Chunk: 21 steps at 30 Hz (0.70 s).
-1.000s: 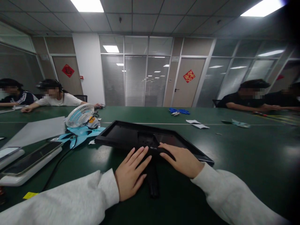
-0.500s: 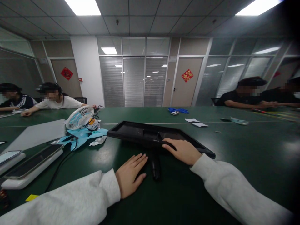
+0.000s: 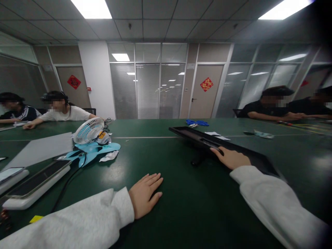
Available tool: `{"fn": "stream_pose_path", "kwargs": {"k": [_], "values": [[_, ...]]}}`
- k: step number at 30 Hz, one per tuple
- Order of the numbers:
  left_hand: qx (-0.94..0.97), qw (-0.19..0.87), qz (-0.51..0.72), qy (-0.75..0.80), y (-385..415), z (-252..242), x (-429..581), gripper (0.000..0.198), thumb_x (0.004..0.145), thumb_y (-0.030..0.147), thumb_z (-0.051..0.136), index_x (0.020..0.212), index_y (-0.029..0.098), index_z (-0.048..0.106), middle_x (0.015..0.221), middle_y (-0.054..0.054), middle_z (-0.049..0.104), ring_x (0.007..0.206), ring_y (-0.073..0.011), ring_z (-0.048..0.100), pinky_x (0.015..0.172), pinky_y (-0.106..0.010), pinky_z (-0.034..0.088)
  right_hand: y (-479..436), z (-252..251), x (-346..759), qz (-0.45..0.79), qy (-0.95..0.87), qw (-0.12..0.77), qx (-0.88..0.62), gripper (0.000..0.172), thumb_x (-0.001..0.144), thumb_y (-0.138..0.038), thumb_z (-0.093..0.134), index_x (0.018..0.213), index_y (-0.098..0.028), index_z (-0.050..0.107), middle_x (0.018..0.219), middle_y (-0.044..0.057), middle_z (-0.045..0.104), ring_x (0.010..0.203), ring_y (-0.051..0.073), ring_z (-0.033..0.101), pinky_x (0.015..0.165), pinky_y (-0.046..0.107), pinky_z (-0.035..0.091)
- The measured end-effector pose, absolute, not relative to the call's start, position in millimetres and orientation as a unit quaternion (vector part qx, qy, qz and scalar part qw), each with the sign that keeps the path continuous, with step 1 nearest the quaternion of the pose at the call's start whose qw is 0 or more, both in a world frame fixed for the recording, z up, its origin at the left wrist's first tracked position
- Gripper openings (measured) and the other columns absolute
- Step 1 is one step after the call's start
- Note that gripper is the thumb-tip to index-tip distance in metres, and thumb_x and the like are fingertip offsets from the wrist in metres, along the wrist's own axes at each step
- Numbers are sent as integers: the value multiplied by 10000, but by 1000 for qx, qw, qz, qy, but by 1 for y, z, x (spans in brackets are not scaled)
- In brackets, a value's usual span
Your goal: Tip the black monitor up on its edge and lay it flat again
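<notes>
A wide black rectangular panel with a raised rim lies tilted, slanting from the table's middle toward the right. A short dark stub shows under its near edge. My right hand grips that near edge, thumb along the rim and fingers reaching over the top; the fingertips are partly hidden. My left hand rests palm down on the green table, fingers stretched out, touching only the tabletop and well apart from the panel.
On the left stand a small fan with a light-blue base, a crumpled wrapper, a grey sheet and a phone on a white block. Beyond the panel lie blue gloves and papers. Several people sit across.
My right hand has moved the black panel to the right and turned it to a steeper slant. The stub has swung away from near my left hand, which stays put.
</notes>
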<state>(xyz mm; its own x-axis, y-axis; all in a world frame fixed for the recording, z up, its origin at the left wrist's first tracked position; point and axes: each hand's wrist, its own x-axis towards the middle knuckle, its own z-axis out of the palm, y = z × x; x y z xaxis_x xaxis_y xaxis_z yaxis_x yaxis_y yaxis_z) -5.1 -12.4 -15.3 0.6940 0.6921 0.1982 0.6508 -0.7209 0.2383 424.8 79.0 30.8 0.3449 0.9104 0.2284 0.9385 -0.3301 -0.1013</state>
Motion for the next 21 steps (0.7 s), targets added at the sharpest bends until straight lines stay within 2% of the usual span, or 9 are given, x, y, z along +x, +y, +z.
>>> {"fn": "stream_pose_path", "kwargs": {"k": [6,10,13,16,21], "values": [[918,68,139,364,-11,-19,-9,536,1026,426,385,1519,219,351,1564,-48,326,1434,-221,338,1178,-460,295,71,27,465,-73,-497,141,-853,923,847,-791,127,1256,-131,625,1046,322,641,970,476,625,727,541,402],[916,60,157,364,-9,-22,-11,526,1023,422,398,1512,229,367,1549,-45,358,1424,-219,359,1176,-449,304,72,21,483,-93,-434,158,-882,870,887,-708,151,1199,-63,644,974,371,610,980,487,608,688,549,381],[917,62,158,361,-8,-23,-11,526,1024,425,398,1514,236,363,1554,-43,352,1427,-220,354,1176,-451,302,75,18,489,-107,-406,164,-893,839,906,-654,162,1224,-24,614,1028,392,575,1010,489,595,683,543,377],[917,67,154,362,-8,-21,-11,529,1023,430,399,1515,236,362,1556,-47,348,1428,-226,352,1173,-461,304,76,15,493,-117,-406,165,-891,803,916,-625,161,1276,-42,579,1107,371,556,1051,482,582,702,533,379],[916,59,148,369,-9,-21,-8,520,1020,410,407,1502,217,385,1550,-49,362,1423,-220,362,1172,-455,308,76,15,501,-123,-430,157,-880,712,917,-600,229,1226,-93,621,1070,327,590,1013,450,605,694,510,380]]}}
